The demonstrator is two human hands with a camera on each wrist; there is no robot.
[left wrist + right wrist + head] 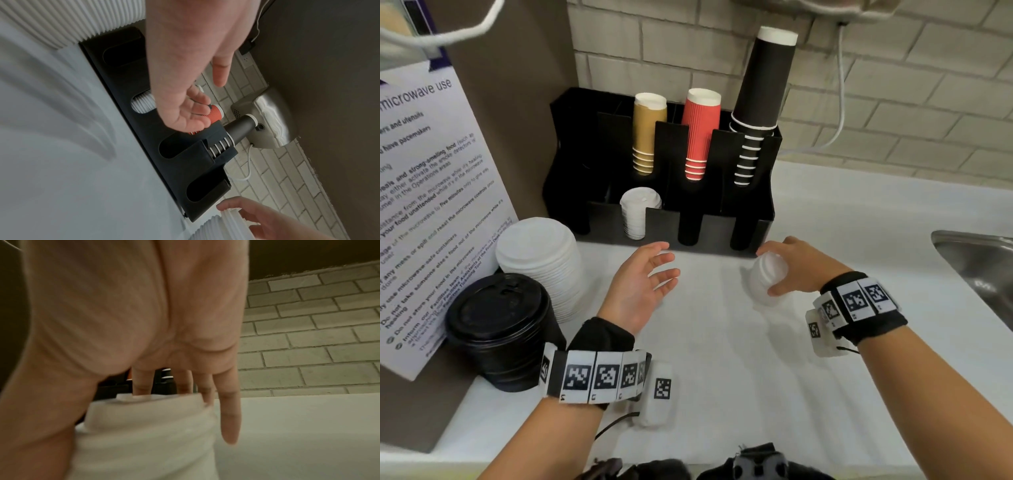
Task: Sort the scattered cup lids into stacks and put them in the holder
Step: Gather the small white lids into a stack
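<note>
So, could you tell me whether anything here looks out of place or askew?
Yes. The tall stack of black cups in the holder tilts right. Two lid stacks, white and black, stand outside it on the counter. The right hand grips a third stack; the left hand is empty.

Left hand [643,284]: palm turned inward and upward, fingers spread and loosely extended, gripping nothing; thumb uppermost.
Left wrist: black band [602,337] with a strip of printed markers; forearm bare.
Right hand [796,267]: across from the left hand, knuckles up, fingers [141,382] and thumb curled around a small stack of white lids [768,277].
Right wrist: matching black marker band [859,305]; forearm bare.
Spacing: hands well apart, level with each other.
</note>
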